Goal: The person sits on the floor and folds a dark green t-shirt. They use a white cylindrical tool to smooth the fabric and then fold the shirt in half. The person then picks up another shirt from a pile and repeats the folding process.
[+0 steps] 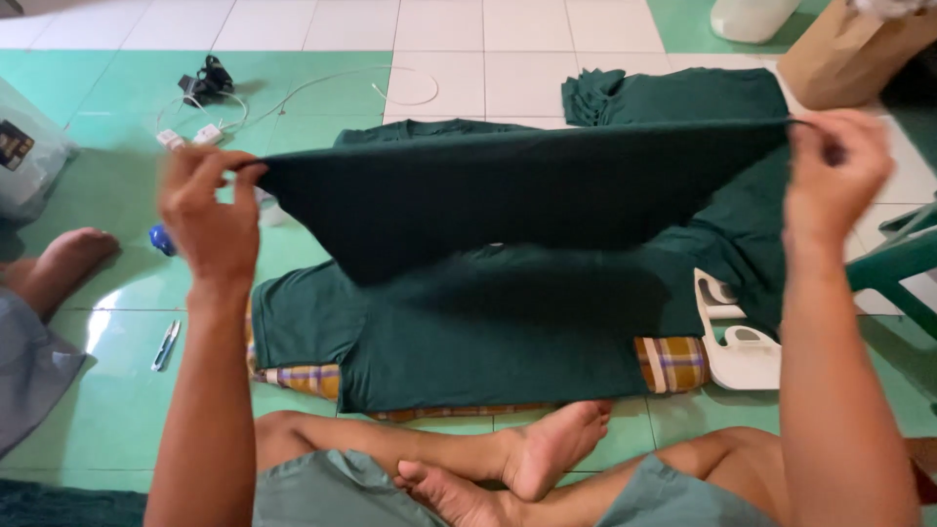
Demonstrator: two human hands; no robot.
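Left hand (210,210) pinches one corner of the dark green T-shirt (508,195). The garment hangs stretched in the air above the plaid cloth (673,363) on the floor. Right hand (835,176) pinches the opposite corner.

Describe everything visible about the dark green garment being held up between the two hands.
The dark green garment looks like soft, plain knit cloth. Its top edge is stretched taut and nearly level, pinched by the left hand at one end and the right hand at the other. The body hangs in a sagging fold above a second green shirt spread flat on the floor. No print shows.
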